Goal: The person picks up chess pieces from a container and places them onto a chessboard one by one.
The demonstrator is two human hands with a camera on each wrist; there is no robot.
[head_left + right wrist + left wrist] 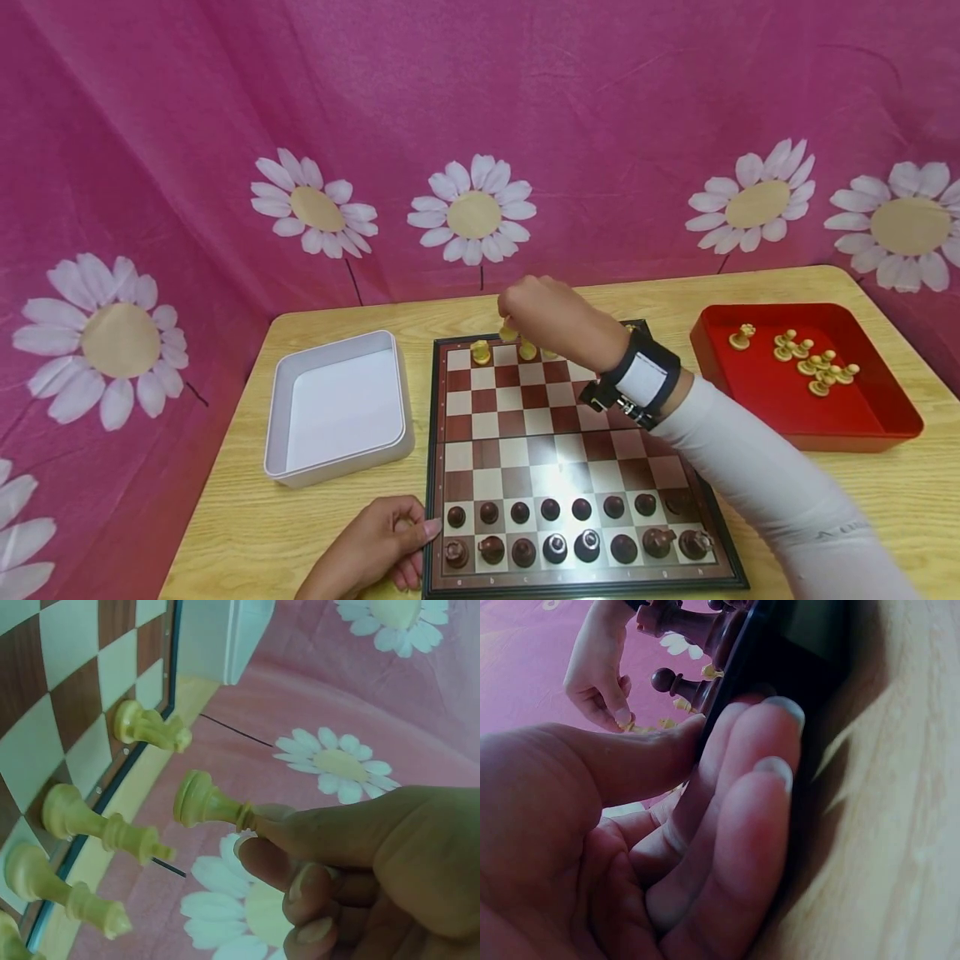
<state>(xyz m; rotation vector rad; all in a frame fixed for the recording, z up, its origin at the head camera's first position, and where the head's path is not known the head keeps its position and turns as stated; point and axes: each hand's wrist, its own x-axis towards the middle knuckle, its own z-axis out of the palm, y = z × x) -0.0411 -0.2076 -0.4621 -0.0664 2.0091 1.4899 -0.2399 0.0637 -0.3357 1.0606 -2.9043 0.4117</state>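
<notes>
**Pale chess piece point(202, 801) pinched over the far edge of the chessboard point(510, 400)**

The piece hangs from the thumb and fingertips of the right hand point(551, 312), which grasps it by its upper end. Its base appears clear of the board, above the far edge, left of the middle. Beside it, other pale pieces point(481, 353) stand along that same edge: one towards the far-left corner, the rest to the right, partly hidden by the forearm in the head view.

The left hand point(382, 533) grasps the board by its left edge near the near-left corner, thumb on the rim and fingers bent against the side. Two rows of dark pieces point(588, 546) stand along the near edge.

A white tray point(405, 408) lies off the board's left edge. Off the right edge sits a red tray point(795, 312); one pale piece stands near its far-left corner, with a pale cluster point(822, 383) further right.

The right wrist wears a black strap point(666, 358) above a white sleeve point(757, 467). Beyond the far edge of the wooden table point(225, 500) hangs a pink cloth point(600, 108) printed with daisies.
</notes>
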